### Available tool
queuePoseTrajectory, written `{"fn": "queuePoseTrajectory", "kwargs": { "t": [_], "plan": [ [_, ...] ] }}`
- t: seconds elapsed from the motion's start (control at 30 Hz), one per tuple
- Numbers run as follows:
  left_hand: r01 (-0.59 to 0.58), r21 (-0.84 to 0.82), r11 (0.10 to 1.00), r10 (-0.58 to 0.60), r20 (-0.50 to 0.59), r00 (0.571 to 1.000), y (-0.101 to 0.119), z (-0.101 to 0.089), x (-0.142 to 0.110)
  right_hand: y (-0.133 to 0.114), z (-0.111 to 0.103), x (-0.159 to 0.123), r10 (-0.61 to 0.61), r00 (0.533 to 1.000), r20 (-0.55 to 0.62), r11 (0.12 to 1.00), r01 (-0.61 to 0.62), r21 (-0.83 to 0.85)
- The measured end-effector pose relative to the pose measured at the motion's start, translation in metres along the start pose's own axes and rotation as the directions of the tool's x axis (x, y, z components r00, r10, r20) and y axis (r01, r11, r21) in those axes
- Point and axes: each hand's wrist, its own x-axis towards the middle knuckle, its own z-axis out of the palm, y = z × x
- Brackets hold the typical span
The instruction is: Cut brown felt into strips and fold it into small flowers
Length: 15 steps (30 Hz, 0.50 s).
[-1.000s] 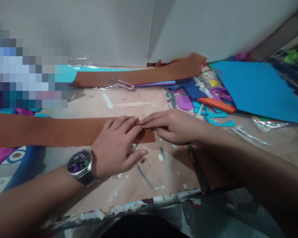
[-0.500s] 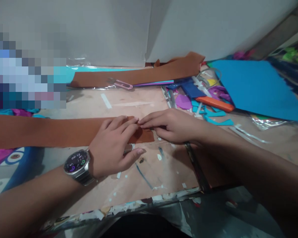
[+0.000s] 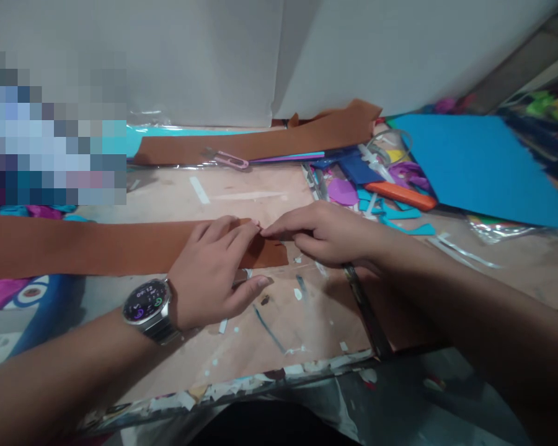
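Note:
A long brown strip of sheet material (image 3: 97, 248), felt or foam by its look, lies across the wooden table. My left hand (image 3: 214, 266) rests flat on its right end, fingers spread forward and thumb apart on the bare wood. My right hand (image 3: 330, 232) comes in from the other side, with its fingers curled together. Its index fingertip meets the strip's end beside my left fingertips. Whatever those right fingers pinch, if anything, is too small or hidden to make out.
Behind lie another brown strip (image 3: 177, 148) and a pink craft knife (image 3: 231, 160). To the right are an orange-handled cutter (image 3: 402, 195), a large blue sheet (image 3: 488, 167) and coloured scraps. A blue object with an eye design (image 3: 32, 303) stands at the left.
My right index finger now stretches out more singly, with the other fingers curled further under. My left hand keeps its place on the strip, and the view has shifted very slightly.

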Motion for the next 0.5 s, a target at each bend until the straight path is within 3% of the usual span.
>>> {"fn": "queuePoseTrajectory", "kwargs": {
  "t": [0.27,0.5],
  "plan": [
    [-0.034,0.022,0.999,0.034,0.013,0.999,-0.001,0.002,-0.001,0.005,-0.009,-0.002,0.053,0.998,0.028,0.995,-0.055,0.083],
    [-0.055,0.057,0.997,0.05,0.07,0.996,0.0,-0.002,0.0,0.008,-0.018,-0.004,0.085,0.983,0.16,0.968,-0.119,0.219]
  ]
}}
